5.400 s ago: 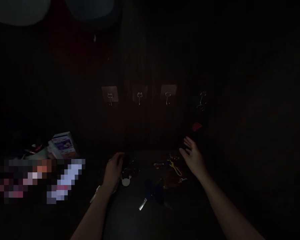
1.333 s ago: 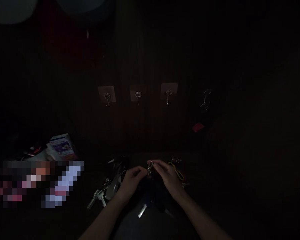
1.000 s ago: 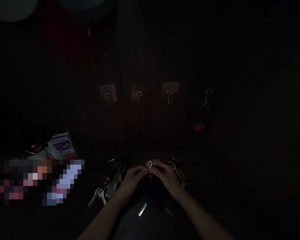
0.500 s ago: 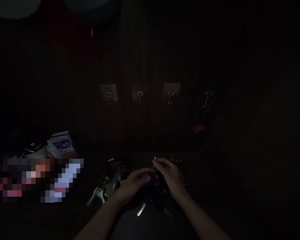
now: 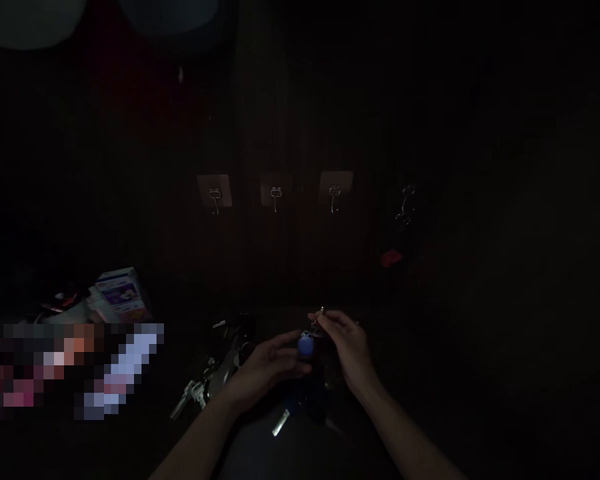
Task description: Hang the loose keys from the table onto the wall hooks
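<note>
- A blocky blurred patch [image 5: 70,367] covers the lower left of the view, and what lies under it cannot be made out
- A printed cardboard box [image 5: 123,293] stands just above that patch, with a jumble of small things to its left
- A bunch of metal keys [image 5: 193,393] lies on the dark table [image 5: 250,447], just beside the left hand
- Three wall hooks on square adhesive pads, the middle one at [image 5: 275,195], run in a row across the dark wall [image 5: 280,120], with a fourth hook [image 5: 405,205] further right
- The left hand [image 5: 267,363] reaches in low, its fingers stretched out and close together, their tips at the blue key fob; whether they grip it cannot be told
- A silver key blade [image 5: 281,422] sticks out from a dark heap on the table, below the hands
- The blue key fob [image 5: 305,345] hangs between the two hands, just under the metal clip [image 5: 320,315]
- The right hand [image 5: 347,343] is raised, its thumb and forefinger pinching the metal clip
- A small red tag [image 5: 391,258] sits low on the wall, well right of the hands
</note>
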### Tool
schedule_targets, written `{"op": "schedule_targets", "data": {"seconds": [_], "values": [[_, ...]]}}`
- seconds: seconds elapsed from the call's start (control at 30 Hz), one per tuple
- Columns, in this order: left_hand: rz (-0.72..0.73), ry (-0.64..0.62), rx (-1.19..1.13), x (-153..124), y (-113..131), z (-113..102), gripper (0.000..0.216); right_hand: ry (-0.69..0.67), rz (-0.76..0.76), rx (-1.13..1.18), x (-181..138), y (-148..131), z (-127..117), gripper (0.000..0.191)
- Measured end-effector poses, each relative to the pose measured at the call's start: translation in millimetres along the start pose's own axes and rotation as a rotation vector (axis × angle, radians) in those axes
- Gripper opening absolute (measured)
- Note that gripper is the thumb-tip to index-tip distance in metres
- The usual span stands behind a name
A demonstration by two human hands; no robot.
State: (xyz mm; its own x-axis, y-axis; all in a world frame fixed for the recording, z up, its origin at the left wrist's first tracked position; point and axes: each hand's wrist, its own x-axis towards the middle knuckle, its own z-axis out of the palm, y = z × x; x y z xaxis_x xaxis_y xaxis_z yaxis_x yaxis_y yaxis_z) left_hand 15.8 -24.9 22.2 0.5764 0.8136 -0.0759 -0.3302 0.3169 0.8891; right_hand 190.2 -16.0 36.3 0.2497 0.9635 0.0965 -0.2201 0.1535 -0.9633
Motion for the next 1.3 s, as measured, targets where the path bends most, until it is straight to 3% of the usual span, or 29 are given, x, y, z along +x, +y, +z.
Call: {"op": "schedule_targets", "data": {"seconds": [0.13, 0.3, 0.47, 0.67, 0.9, 1.3], "values": [[0.053, 0.08, 0.113, -1, 2, -2, 0.048, 0.042, -0.063, -0.016, 7, -12, -12, 0.027], [0.167, 0.302, 0.331, 6, 5, -12, 0.04, 0.152, -0.209, -0.07, 28, -41, -34, 0.027], [0.322, 0.439, 0.583, 9, 1, -18, 0.03, 0.385, -0.481, -0.072, 68, -72, -57, 0.025], [0.35, 0.332, 0.954, 1, -4, -14, 0.026, 0.536, -0.649, -0.004, 102, -104, -69, 0.018], [0.351, 0.352, 1.017, 2, -4, -16, 0.028, 0.587, -0.787, -0.107, 122, -130, -74, 0.013], [0.294, 0.352, 1.088, 2, -2, -16, 0.028, 0.596, -0.747, -0.532, 139, -133, -87, 0.019]]}}
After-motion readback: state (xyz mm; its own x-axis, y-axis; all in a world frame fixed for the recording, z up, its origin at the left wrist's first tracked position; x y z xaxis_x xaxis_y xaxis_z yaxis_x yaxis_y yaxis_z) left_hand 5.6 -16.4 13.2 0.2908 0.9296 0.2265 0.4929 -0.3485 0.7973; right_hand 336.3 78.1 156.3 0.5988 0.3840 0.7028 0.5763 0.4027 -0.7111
